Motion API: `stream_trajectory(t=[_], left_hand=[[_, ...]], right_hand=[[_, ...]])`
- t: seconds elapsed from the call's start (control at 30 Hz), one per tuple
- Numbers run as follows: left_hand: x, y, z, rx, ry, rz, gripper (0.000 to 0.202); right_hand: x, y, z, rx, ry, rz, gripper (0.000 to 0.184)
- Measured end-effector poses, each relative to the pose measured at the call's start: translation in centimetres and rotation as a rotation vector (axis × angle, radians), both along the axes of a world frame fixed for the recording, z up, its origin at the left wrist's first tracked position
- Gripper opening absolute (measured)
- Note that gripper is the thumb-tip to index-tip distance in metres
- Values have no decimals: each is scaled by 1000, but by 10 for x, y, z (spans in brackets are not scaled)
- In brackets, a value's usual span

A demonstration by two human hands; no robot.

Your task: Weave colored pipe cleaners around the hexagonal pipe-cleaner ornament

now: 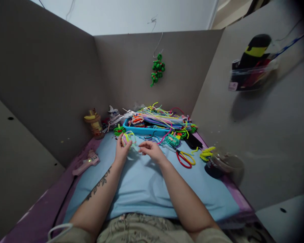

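My left hand (123, 148) is closed around a rounded openwork piece of bent pipe cleaners (129, 136), in pastel yellow, green, pink and lilac. To its right, my right hand (152, 151) is bent with thumb and fingertips together at a pale green pipe cleaner strand (136, 147) that comes off the piece. Blur hides the exact grip there. Both hands are above the light blue cloth (142, 182). Just beyond them stands a blue tray (149, 131) heaped with long pastel pipe cleaners (164, 118).
Scissors (185, 159) with red and yellow handles lie right of my hands, near a black phone (193, 141) and a dark round tub (215, 167). A pink glue gun (87, 163) rests at left. Grey panels enclose the table; a green pipe-cleaner figure (157, 69) hangs at the back.
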State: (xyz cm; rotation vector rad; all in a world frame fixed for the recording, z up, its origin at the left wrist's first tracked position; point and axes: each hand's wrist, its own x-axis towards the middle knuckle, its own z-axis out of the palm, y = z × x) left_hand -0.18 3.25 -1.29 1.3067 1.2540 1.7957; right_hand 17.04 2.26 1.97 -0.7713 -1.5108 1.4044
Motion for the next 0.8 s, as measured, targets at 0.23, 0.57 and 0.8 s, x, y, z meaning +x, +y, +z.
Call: stream_trajectory(t=[0.23,0.57,0.8], left_hand=[[9,-10,1,14,235,-201,70],[18,-19,8,210,577,-191,60],[17,-20,7,253,617,-145,62]], right_hand=[[4,0,6,495,-234,-540,10],[0,-1,-1,627,-411,-627,17],[0,-2,1,595,-392,-631,6]])
